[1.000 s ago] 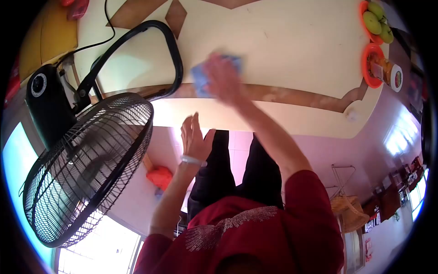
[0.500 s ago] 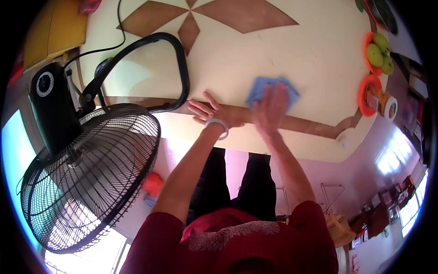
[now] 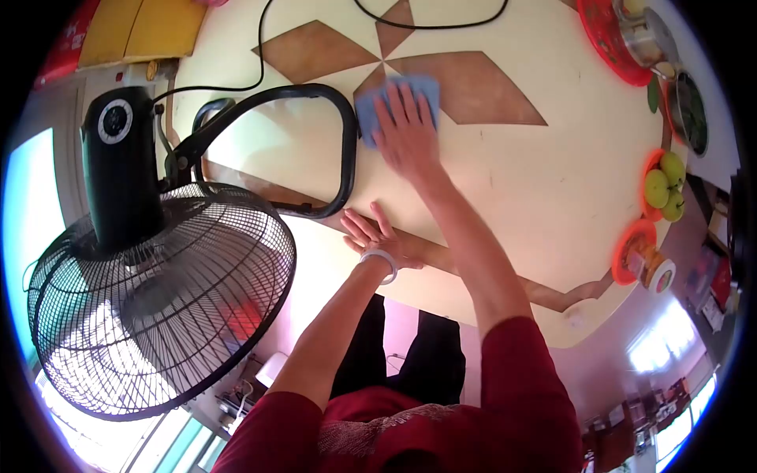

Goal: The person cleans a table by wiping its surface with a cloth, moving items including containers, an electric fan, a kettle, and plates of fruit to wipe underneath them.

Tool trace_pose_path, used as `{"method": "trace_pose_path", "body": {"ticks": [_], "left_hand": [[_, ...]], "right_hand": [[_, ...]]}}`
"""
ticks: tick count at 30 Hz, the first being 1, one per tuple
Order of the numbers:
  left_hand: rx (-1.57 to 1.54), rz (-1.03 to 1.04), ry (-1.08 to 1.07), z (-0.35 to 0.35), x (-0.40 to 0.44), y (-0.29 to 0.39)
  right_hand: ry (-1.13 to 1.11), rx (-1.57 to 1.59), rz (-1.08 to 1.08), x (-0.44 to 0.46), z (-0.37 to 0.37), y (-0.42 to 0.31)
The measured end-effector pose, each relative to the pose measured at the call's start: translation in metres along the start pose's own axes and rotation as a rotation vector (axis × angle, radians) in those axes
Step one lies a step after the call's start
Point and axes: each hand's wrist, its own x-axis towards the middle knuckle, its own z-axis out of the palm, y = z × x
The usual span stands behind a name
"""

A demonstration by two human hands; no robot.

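Observation:
My right hand [image 3: 407, 142] lies flat with its fingers spread on a blue cloth [image 3: 426, 88], pressing it against the cream table top [image 3: 512, 173]. The cloth covers part of the brown star pattern [image 3: 489, 91], right beside the fan's black looped base. Near the table's front edge, my left hand [image 3: 382, 240] rests on the brown border strip with fingers apart, holding nothing. A pale bracelet is around that wrist.
A black fan [image 3: 162, 292] lies over the left edge, its looped base [image 3: 347, 150] on the table. A black cord [image 3: 262, 47] trails behind. Along the right edge are green fruit [image 3: 657, 189], a jar [image 3: 656, 272] on an orange dish and a red tray [image 3: 599, 39].
My right hand and the cloth have moved from near the front edge farther across the table and left. My left hand has come up onto the table edge. The view has shifted.

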Motion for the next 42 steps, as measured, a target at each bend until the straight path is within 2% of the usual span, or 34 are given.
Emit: {"method": "trace_pose_path", "body": {"ticks": [3, 4, 7, 8, 11, 13, 18, 23, 29, 32, 35, 37, 42], "left_hand": [[0.009, -0.057, -0.09, -0.023, -0.016, 0.009], [-0.019, -0.076, -0.047, -0.019, -0.014, 0.011], [-0.023, -0.068, -0.063, -0.022, -0.014, 0.008], [-0.047, -0.067, -0.016, -0.018, -0.012, 0.007], [-0.023, 0.018, -0.053, -0.014, -0.005, -0.005], [-0.027, 0.032, -0.031, -0.008, -0.001, -0.006], [-0.032, 0.045, -0.032, -0.011, -0.002, -0.005], [-0.076, 0.095, -0.026, -0.009, -0.004, -0.012], [-0.018, 0.028, -0.11, -0.025, -0.011, -0.006], [0.005, 0.035, -0.083, -0.018, -0.006, -0.006], [-0.018, 0.047, -0.08, -0.015, -0.007, -0.008], [-0.024, 0.015, -0.097, -0.022, -0.008, -0.006], [-0.023, -0.013, -0.046, -0.012, -0.002, -0.008]], "right_hand": [[-0.236, 0.013, 0.01, -0.106, -0.024, -0.02], [-0.298, 0.008, 0.016, -0.133, -0.028, -0.023], [-0.372, 0.012, 0.018, -0.134, -0.044, -0.026], [-0.381, 0.008, 0.006, -0.123, -0.041, -0.024], [-0.27, 0.014, -0.038, -0.049, -0.02, -0.024], [-0.109, 0.036, -0.04, 0.011, 0.0, -0.022], [0.026, -0.014, -0.211, 0.103, 0.024, 0.019], [0.066, -0.072, -0.053, 0.131, 0.026, 0.033], [0.09, -0.276, 0.411, 0.06, -0.019, 0.09], [0.12, -0.401, 0.53, 0.037, -0.027, 0.115], [0.005, -0.357, 0.277, 0.05, -0.032, 0.1], [-0.012, -0.201, -0.001, 0.076, -0.03, 0.095], [0.109, -0.156, -0.017, 0.145, -0.004, 0.105]]}}
